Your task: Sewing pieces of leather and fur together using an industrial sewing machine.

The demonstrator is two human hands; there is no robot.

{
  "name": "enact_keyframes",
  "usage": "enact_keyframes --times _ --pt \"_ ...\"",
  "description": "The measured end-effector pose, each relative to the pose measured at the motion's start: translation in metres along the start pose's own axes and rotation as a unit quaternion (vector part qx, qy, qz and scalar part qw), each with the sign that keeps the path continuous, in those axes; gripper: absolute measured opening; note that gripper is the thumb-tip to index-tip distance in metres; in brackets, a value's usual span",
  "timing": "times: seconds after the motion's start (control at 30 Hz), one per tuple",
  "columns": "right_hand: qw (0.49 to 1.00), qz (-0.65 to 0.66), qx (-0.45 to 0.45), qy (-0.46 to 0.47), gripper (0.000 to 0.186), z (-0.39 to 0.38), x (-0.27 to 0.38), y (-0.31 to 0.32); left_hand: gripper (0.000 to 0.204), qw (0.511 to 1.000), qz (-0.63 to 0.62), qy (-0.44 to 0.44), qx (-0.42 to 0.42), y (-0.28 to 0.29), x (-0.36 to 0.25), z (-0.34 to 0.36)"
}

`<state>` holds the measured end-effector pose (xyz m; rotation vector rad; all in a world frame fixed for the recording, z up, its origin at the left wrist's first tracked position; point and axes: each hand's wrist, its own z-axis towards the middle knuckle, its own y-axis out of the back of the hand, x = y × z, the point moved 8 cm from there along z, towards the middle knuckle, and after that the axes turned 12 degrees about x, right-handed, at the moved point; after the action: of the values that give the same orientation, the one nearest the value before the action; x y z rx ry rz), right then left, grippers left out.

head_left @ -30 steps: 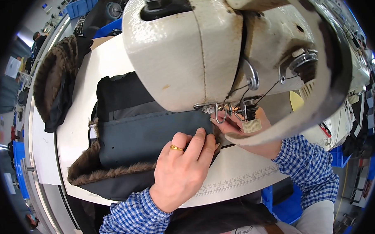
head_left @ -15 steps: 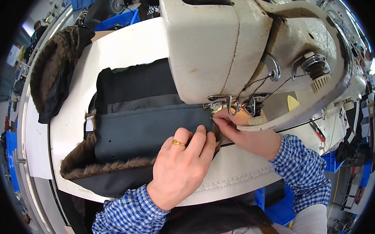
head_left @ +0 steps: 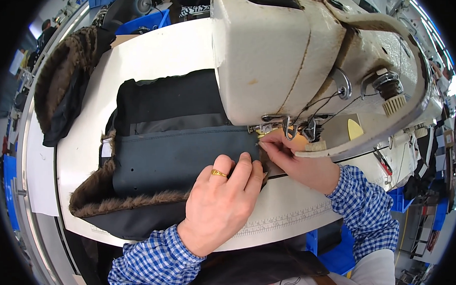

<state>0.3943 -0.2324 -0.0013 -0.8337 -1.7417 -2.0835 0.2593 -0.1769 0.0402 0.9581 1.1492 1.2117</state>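
A dark, flattened piece with brown fur lining (head_left: pixel 183 154) lies on the sewing machine's white bed, its right end beneath the presser foot area (head_left: pixel 261 128). A row of stitching crosses its smooth panel. My left hand (head_left: pixel 221 200), a gold ring on one finger, bears down on the piece near its right edge; the fingers are bent and close together, the thumb hidden. Just beside the presser foot, my right hand (head_left: pixel 301 160) pinches that edge between thumb and forefinger. Its other fingers are partly hidden behind the machine's curved guard. The needle itself cannot be made out.
The white machine head (head_left: pixel 265 56) overhangs the work, with dark threads running through its metal guides. A second fur-lined piece (head_left: pixel 67 83) lies at the far left. Red-handled snips (head_left: pixel 383 162) rest at the right. Blue bins (head_left: pixel 342 249) stand below the table edge.
The view has shifted slightly, so the machine head appears farther right. Both hands keep nearly the same hold on the piece, which shows no clear movement.
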Motion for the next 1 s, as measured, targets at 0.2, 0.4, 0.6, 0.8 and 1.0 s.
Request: enact_keyframes --times 0.2,0.4,0.6,0.8,1.0 --pt "0.997 -0.009 -0.040 0.060 0.012 -0.001 0.006 0.000 0.038 1.000 0.004 -0.001 -0.006 0.002 -0.001 0.002" --pt "0.997 -0.053 -0.037 0.031 0.017 -0.001 0.009 0.025 0.035 1.000 0.011 -0.006 -0.011 0.004 -0.002 0.004" --pt "0.977 -0.180 -0.099 -0.057 0.020 -0.029 -0.017 0.057 0.032 0.993 -0.068 0.092 -0.019 0.013 0.012 0.008" --pt "0.955 -0.219 -0.065 0.187 0.039 -0.029 0.055 0.014 0.011 0.965 -0.220 0.124 -0.067 0.020 0.040 -0.001" --pt "0.963 -0.129 0.015 0.238 0.046 -0.012 0.057 -0.027 0.011 0.972 -0.148 0.166 0.077 0.038 0.073 0.009"
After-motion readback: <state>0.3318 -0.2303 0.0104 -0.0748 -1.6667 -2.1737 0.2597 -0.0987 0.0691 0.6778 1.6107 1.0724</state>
